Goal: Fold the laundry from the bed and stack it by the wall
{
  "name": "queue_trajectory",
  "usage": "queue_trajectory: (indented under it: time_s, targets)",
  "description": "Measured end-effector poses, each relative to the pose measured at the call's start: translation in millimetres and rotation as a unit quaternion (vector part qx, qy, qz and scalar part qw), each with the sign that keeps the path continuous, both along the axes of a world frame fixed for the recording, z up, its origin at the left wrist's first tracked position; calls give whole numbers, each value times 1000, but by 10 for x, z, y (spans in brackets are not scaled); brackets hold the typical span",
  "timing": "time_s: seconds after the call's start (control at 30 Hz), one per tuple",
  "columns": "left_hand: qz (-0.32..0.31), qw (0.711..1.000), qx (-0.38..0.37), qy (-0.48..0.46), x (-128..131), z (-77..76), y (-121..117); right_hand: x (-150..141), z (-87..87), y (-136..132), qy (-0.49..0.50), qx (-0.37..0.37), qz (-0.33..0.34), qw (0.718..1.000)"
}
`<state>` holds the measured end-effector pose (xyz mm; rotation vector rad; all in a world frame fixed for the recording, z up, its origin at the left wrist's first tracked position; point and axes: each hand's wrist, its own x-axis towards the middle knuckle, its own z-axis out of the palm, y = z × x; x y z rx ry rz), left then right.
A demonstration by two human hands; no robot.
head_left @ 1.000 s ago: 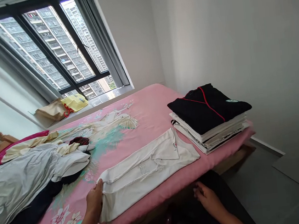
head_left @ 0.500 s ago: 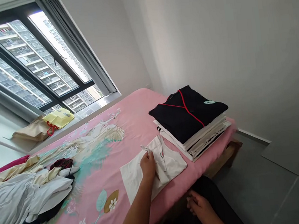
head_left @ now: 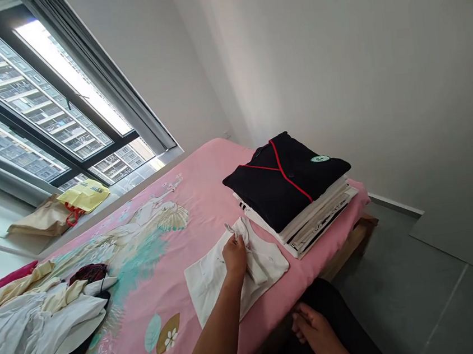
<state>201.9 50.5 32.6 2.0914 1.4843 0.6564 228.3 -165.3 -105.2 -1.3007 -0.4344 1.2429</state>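
2 hands [head_left: 235, 256], 1 held garment [head_left: 210, 278], 1 clothes stack [head_left: 290, 180], 2 bags [head_left: 86, 194]

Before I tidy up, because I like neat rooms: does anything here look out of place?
The crumpled heap of white, cream and dark clothes looks jumbled at left, unlike the neat, black-topped stack of folded clothes at right. No spill shows.

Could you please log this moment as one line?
left hand: gripping white garment; right hand: curled, apart from it; white garment: partly folded on pink bed; alongside: folded stack, black garment on top
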Motion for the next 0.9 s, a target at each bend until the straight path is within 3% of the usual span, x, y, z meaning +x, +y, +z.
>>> queue_trajectory:
  time_s: [0.1, 0.2, 0.37, 0.5, 0.7, 0.8, 0.9]
  targets:
    - [-8, 1000, -10, -8, 43, -47, -11, 6, 8, -3, 5, -1, -4, 1000]
    - [-21, 999, 11, -23, -88, -36, -60, 14, 11, 0, 7, -4, -2, 1000]
    - [-73, 993, 97, -13, -696, -26, -89, 25, 21, 7, 10, -5, 0, 1000]
    - [-135, 969, 178, 103, -1114, -153, -151, 26, 42, 11, 14, -3, -9, 1000]
    - [-212, 930, 128, 272, -1051, -278, -476, 37, 114, -4, -11, -11, -8, 1000]
    - [-232, 928, 89, 276, -1028, -235, -504, 53, 144, -19, -31, -4, -9, 999]
    - [-219, 945, 97, 222, -1185, -180, -496, 52, 177, -72, -75, 1, -34, 997]
